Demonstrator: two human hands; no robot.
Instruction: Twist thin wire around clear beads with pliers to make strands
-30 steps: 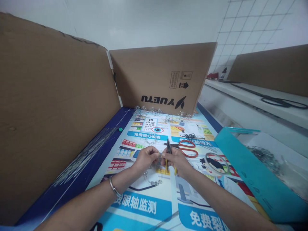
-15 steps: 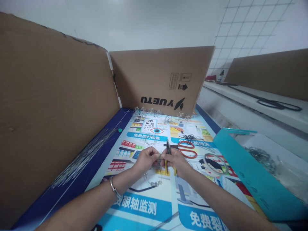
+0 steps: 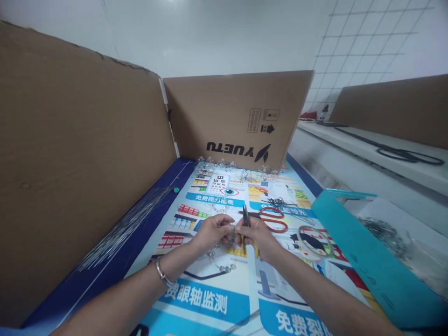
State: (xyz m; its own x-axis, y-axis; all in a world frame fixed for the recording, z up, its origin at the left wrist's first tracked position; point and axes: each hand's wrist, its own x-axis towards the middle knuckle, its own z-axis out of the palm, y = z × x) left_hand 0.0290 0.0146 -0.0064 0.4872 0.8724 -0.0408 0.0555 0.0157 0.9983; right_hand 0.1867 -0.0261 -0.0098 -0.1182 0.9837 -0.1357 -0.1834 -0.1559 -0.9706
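Item: small clear-beaded wire piece (image 3: 232,232), held above mid-tabletop (image 3: 210,303); glassy, mostly hidden by fingers.

Change over the last second: almost none. Both hands stay together, so the same fine work likely continues.

- Left hand (image 3: 213,231): pinched on the piece.
- Right hand (image 3: 258,237): clamped round yellow-handled dark-nosed pliers (image 3: 246,216), nose towards 12 o'clock.
- Red-handled scissors (image 3: 275,219): at 2 o'clock.
- Loose beaded strand (image 3: 220,263): at 6 o'clock.

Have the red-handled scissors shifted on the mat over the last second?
No. The red-handled scissors lie on the same printed patch of the mat, just beyond the right hand; only the camera has shifted slightly.
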